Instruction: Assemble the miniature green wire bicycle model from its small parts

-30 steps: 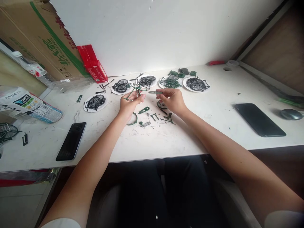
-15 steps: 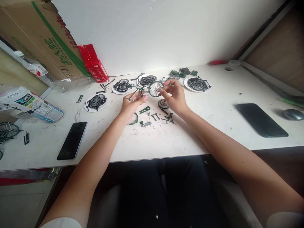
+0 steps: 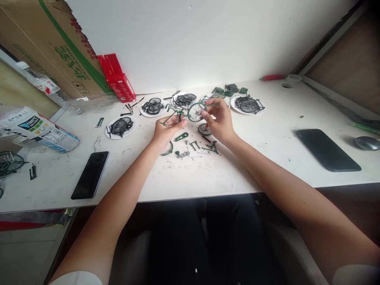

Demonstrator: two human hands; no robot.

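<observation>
- One green frame (image 3: 179, 113) and one wheel (image 3: 196, 112) are hovering above the worktop (image 3: 190, 178).
- Your left hand (image 3: 166, 131) is pinching the frame, your right hand (image 3: 221, 120) the wheel.
- You're apparently joining them; next is probably calling for alignment.

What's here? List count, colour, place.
Table: 1, white, across view
Bicycle frame: 1, green, centre
Spoked wheel: 1, green, beside frame
Second wheel: 1, dark, below first
Loose parts: several, green-silver, below
Plates: 5, white, behind and left
Bicycle parts: piles, mostly black, on plates
Small pieces: several, greenish, back
Phone: 1, black, left
Slab: 1, black, right
Mouse: 1, grey, right
Paper box: 1, red, left
Cardboard carton: 1, brown, left
Bottle: 1, clear, left
Package: 1, white-blue, left
Container: 1, clear, back right
Left grip: 1, bare, on frame
Right grip: 1, bare, on wheel
</observation>
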